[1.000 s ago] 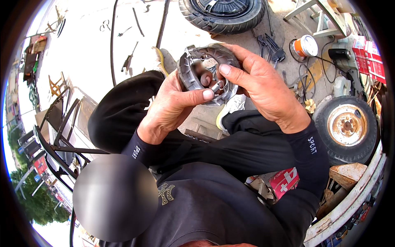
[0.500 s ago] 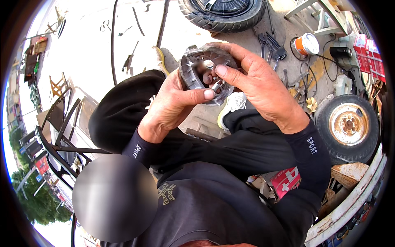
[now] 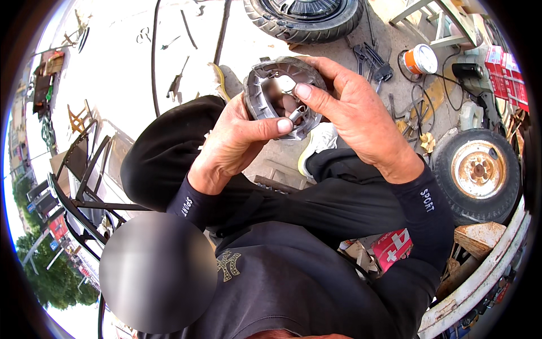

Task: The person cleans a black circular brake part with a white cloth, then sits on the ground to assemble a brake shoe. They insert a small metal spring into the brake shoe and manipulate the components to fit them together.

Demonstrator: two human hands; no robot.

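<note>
A ring of grey metal brake shoes (image 3: 261,101), ribbed inside and with a small spring (image 3: 297,114) across its lower part, is held up above my crossed legs. My left hand (image 3: 240,130) grips its left and lower side, the thumb pressed near the spring. On the right side my right hand (image 3: 350,110) has its fingers wrapped behind the ring, and its thumb reaches over the inner opening. Fingertips show through the opening; part of it is blurred, and the fingers behind the ring are hidden.
Beyond my hands lies a wheel with a black tyre (image 3: 307,28). Pliers-like tools (image 3: 372,63), a white and orange tub (image 3: 420,59) and cables lie to the right. A rusty-rimmed wheel (image 3: 479,171) stands near my right arm. A screwdriver (image 3: 178,79) lies left.
The ring of brake shoes has tilted slightly, so more of its inner opening shows. My right thumb has shifted a little up over the opening; both hands keep their grip.
</note>
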